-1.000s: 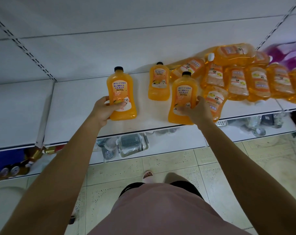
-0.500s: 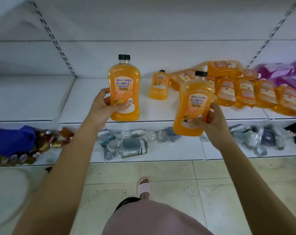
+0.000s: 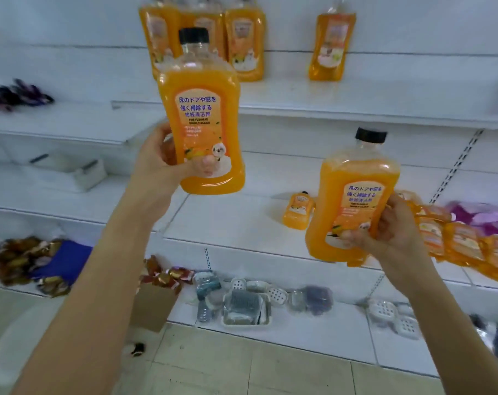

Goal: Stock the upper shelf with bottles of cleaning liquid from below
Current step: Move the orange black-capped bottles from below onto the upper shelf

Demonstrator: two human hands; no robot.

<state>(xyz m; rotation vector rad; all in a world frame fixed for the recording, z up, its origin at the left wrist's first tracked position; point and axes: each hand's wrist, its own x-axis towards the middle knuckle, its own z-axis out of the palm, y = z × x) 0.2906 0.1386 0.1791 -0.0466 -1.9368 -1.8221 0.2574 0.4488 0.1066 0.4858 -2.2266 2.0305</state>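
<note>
Head view shows you holding two bottles of orange cleaning liquid in the air, between the lower shelf (image 3: 242, 223) and the upper shelf (image 3: 356, 106). Your left hand (image 3: 162, 158) is wrapped low around the left bottle (image 3: 199, 121), thumb across the label; it is raised in front of the upper shelf edge, roughly upright. Your right hand (image 3: 384, 232) grips the right bottle (image 3: 353, 195) near its base, lower down and leaning slightly.

Both grips sit near the bottom, so the full, heavy tops could tip as you reach up; a slip would likely drop a bottle onto the lower shelf or the floor (image 3: 242, 366).

Standing bottles (image 3: 242, 38) already crowd the upper shelf right behind your left bottle. Push it in carelessly and you may knock that row over. A pouch (image 3: 330, 44) stands to their right, with bare shelf between; that gap looks the safer spot.

On the lower shelf, a small bottle (image 3: 296, 212) and a heap of pouches (image 3: 455, 240) lie near your right hand; a swing could scatter them.
</note>
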